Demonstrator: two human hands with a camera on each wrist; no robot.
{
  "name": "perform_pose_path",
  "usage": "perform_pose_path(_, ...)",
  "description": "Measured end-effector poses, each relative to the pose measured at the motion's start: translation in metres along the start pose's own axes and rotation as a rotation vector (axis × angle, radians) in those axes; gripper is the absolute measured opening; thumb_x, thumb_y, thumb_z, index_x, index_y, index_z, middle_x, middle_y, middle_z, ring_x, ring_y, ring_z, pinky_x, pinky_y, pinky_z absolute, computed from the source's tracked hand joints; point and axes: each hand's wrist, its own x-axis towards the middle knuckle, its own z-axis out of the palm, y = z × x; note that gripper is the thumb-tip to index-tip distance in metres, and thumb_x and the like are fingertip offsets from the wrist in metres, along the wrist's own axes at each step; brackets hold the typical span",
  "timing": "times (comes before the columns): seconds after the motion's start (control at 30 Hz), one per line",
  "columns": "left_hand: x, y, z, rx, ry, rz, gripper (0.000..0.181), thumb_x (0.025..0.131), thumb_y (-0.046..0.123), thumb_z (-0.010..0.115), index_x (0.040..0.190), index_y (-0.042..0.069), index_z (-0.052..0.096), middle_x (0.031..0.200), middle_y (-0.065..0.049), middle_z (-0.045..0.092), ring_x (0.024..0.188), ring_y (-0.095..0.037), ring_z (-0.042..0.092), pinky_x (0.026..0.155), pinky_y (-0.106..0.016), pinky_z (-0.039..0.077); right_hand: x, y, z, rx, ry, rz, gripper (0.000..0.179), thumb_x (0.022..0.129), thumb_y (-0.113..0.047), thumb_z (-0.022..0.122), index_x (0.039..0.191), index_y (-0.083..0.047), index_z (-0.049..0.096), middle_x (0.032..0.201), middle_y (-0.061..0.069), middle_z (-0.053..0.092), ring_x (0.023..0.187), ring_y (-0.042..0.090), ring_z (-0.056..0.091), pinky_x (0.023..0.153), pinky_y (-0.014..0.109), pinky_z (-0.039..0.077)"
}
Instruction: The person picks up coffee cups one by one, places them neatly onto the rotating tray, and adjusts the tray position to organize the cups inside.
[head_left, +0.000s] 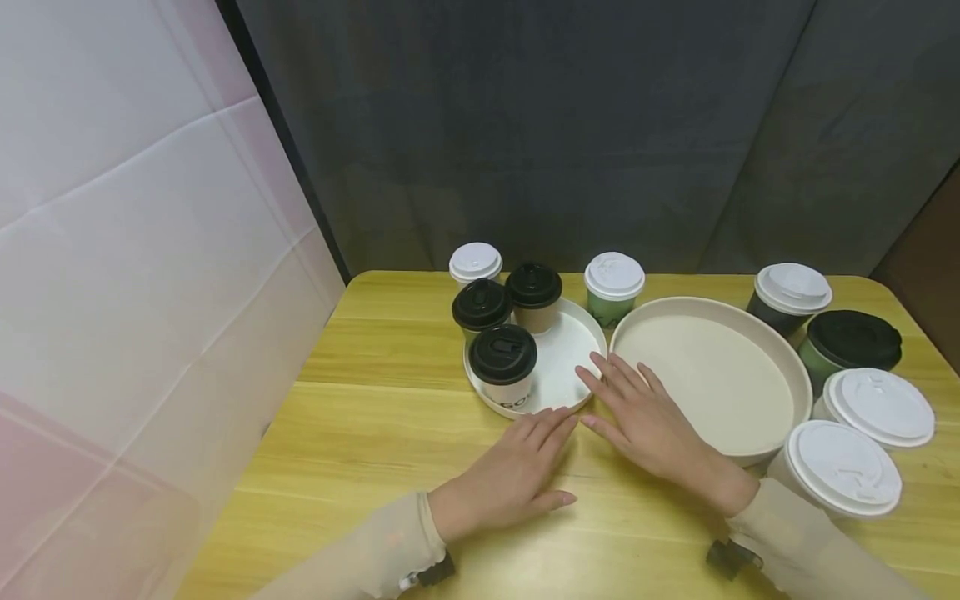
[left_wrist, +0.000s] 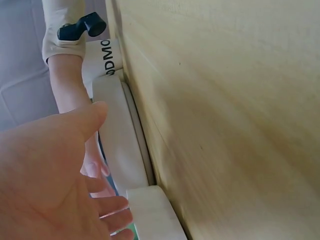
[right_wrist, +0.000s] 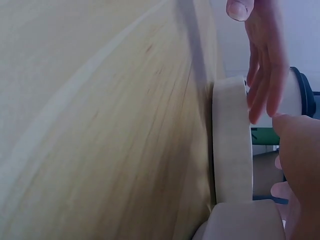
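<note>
My left hand lies with straight fingers at the near rim of a small round white tray. Over that tray's right edge, beside a larger beige tray, my right hand spreads its fingers; nothing is gripped in either. Three paper cups with black lids stand on the left part of the small tray: a white cup in front, one cup behind it, and a brown cup at the back. In the right wrist view, the left fingers overlap the tray's wall.
Behind the small tray stand a white-lidded cup and a green cup. Right of the beige tray are a dark cup, a black-lidded green cup and two white-lidded cups, one nearer. A grey curtain hangs behind the wooden table.
</note>
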Motion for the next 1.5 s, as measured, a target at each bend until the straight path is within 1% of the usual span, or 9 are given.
perform_pose_path(0.1, -0.002, -0.003, 0.000, 0.008, 0.011, 0.009, 0.089, 0.094, 0.061, 0.052, 0.155, 0.002, 0.024, 0.159, -0.015, 0.035, 0.147, -0.028, 0.035, 0.122, -0.041, 0.032, 0.000, 0.000, 0.000, 0.002, -0.005, 0.000, 0.065, 0.100, -0.053, 0.045, 0.155, -0.021, 0.033, 0.164, 0.009, 0.028, 0.152, 0.035, 0.027, 0.120, 0.062, 0.024)
perform_pose_path(0.2, -0.004, -0.005, 0.001, 0.008, 0.006, 0.004, 0.088, 0.094, 0.060, 0.053, 0.156, 0.003, 0.025, 0.158, -0.016, 0.036, 0.147, -0.028, 0.036, 0.122, -0.040, 0.032, 0.001, 0.000, 0.000, 0.000, -0.009, 0.003, 0.065, 0.100, -0.054, 0.045, 0.156, -0.021, 0.033, 0.164, 0.009, 0.027, 0.152, 0.034, 0.026, 0.120, 0.062, 0.024)
perform_pose_path(0.5, -0.010, -0.012, -0.001, 0.013, 0.020, -0.004, 0.086, 0.093, 0.058, 0.055, 0.154, 0.003, 0.030, 0.154, -0.015, 0.043, 0.142, -0.027, 0.042, 0.120, -0.041, 0.035, 0.002, -0.001, 0.001, 0.001, -0.017, 0.003, 0.066, 0.100, -0.056, 0.043, 0.156, -0.023, 0.031, 0.165, 0.008, 0.026, 0.152, 0.034, 0.026, 0.120, 0.062, 0.023)
perform_pose_path(0.73, -0.012, -0.016, -0.004, -0.009, -0.018, -0.046, 0.083, 0.094, 0.058, 0.054, 0.155, 0.008, 0.029, 0.152, -0.012, 0.044, 0.141, -0.026, 0.043, 0.121, -0.038, 0.033, 0.003, -0.001, 0.000, -0.009, -0.012, -0.008, 0.066, 0.100, -0.055, 0.045, 0.156, -0.022, 0.033, 0.164, 0.008, 0.028, 0.152, 0.034, 0.027, 0.119, 0.061, 0.024)
perform_pose_path(0.97, -0.016, -0.021, -0.006, -0.023, -0.011, -0.074, 0.082, 0.092, 0.057, 0.058, 0.154, 0.009, 0.031, 0.147, -0.012, 0.049, 0.135, -0.026, 0.047, 0.119, -0.039, 0.037, 0.004, -0.002, -0.001, -0.006, -0.019, -0.009, 0.066, 0.100, -0.054, 0.046, 0.155, -0.022, 0.033, 0.164, 0.009, 0.029, 0.151, 0.034, 0.027, 0.119, 0.061, 0.024)
perform_pose_path(1.17, -0.022, -0.024, -0.009, -0.032, -0.053, -0.126, 0.084, 0.091, 0.057, 0.059, 0.155, 0.011, 0.029, 0.146, -0.012, 0.048, 0.136, -0.028, 0.046, 0.119, -0.040, 0.037, 0.005, -0.003, -0.001, 0.005, -0.013, -0.008, 0.066, 0.099, -0.054, 0.048, 0.155, -0.022, 0.034, 0.163, 0.009, 0.030, 0.151, 0.034, 0.028, 0.119, 0.062, 0.024)
perform_pose_path(1.33, -0.027, -0.026, -0.011, -0.042, -0.095, -0.157, 0.083, 0.092, 0.058, 0.058, 0.155, 0.012, 0.028, 0.150, -0.013, 0.045, 0.141, -0.031, 0.041, 0.122, -0.043, 0.033, 0.005, -0.004, 0.000, 0.005, -0.012, -0.008, 0.066, 0.099, -0.054, 0.048, 0.155, -0.022, 0.035, 0.163, 0.009, 0.030, 0.151, 0.034, 0.028, 0.119, 0.061, 0.024)
perform_pose_path(1.5, -0.030, -0.028, -0.013, -0.062, -0.114, -0.182, 0.083, 0.092, 0.057, 0.057, 0.156, 0.012, 0.027, 0.152, -0.015, 0.043, 0.144, -0.033, 0.039, 0.122, -0.046, 0.031, 0.005, -0.005, 0.000, 0.008, -0.029, -0.005, 0.066, 0.100, -0.055, 0.046, 0.155, -0.022, 0.033, 0.164, 0.008, 0.029, 0.151, 0.033, 0.027, 0.120, 0.061, 0.023)
